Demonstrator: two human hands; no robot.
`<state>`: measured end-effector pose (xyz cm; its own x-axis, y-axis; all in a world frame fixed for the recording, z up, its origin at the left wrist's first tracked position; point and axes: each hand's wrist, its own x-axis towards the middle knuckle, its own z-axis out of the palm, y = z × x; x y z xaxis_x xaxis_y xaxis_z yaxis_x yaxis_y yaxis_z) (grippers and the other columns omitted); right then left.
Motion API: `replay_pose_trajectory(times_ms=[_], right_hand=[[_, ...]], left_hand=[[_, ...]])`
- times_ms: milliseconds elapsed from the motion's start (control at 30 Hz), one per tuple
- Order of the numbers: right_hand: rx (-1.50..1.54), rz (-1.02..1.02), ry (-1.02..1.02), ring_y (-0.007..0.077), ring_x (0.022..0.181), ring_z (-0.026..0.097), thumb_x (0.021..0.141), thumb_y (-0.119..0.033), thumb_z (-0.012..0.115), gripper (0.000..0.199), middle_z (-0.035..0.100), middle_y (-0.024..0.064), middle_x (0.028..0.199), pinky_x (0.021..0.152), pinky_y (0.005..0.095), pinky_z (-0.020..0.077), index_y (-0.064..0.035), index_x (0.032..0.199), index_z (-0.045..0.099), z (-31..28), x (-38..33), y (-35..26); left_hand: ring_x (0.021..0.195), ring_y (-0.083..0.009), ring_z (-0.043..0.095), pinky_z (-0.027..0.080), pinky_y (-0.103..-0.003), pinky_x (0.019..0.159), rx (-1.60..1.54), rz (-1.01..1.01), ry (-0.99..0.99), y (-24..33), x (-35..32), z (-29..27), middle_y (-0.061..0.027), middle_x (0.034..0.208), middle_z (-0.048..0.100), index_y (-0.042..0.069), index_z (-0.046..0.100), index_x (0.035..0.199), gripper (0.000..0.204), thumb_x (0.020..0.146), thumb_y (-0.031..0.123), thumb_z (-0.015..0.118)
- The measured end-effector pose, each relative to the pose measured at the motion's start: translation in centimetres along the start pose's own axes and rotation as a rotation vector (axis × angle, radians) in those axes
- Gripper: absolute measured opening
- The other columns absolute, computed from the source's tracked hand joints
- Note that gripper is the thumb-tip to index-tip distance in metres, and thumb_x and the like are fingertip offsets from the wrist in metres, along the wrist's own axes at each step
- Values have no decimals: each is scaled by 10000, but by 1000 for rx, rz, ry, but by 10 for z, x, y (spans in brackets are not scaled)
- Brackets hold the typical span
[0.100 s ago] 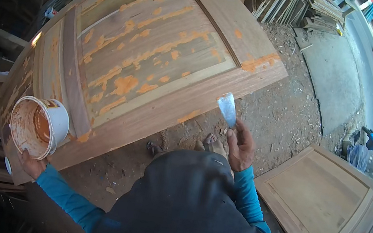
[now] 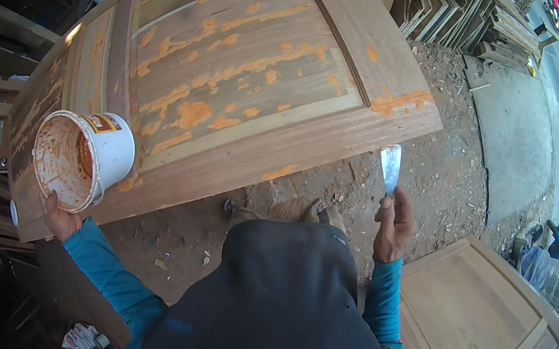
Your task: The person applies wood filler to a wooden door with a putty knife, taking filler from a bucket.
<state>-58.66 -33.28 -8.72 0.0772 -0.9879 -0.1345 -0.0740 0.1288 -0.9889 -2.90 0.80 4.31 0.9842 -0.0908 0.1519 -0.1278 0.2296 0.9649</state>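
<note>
Two hands are busy: the left hand point(image 2: 60, 217) grips the tipped white bucket point(image 2: 83, 159) at middle left, so orange paste could spill, and the right hand point(image 2: 394, 228) fingers squeeze the putty knife point(image 2: 390, 168), which could slip.

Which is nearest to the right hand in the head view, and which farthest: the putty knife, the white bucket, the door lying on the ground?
1. Putty knife: held in the right hand, blade pointing up.
2. Door on the ground: just to its right, lower.
3. White bucket: far to the left, held by the left hand.
</note>
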Motion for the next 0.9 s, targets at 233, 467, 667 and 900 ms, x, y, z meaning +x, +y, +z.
replay_pose_trajectory(times_ms=[233,467,667,900], right_hand=[[73,-62,64,94,795,570,1025,-169,652,257,646,41,961,714,236,452,-21,1227,599,-85,87,-30],[-59,30,71,46,701,517,1027,-172,644,163,628,8,860,605,193,369,-65,1148,620,-55,118,-10],[-286,-49,158,32,666,492,1045,-238,627,217,618,-9,819,572,188,341,-55,1160,644,-17,152,8],[-654,-152,311,130,852,591,1056,-241,600,320,636,51,961,764,292,495,3,1261,579,43,204,24]], left_hand=[[1268,-301,598,483,-446,1111,-101,-216,-244,-31,-105,107,-205,1396,586,-72,432,1477,500,992,30,494],[1259,-291,613,492,-432,1116,-31,-120,-310,-31,-94,221,-230,1414,576,-81,403,1504,507,1019,37,495],[1290,-285,589,478,-420,1127,86,-92,-219,-71,-59,275,-227,1438,551,-72,388,1509,505,1036,67,494],[1278,-278,604,511,-396,1093,142,-167,26,-112,-10,273,-235,1488,518,-69,408,1515,534,1077,218,509]])
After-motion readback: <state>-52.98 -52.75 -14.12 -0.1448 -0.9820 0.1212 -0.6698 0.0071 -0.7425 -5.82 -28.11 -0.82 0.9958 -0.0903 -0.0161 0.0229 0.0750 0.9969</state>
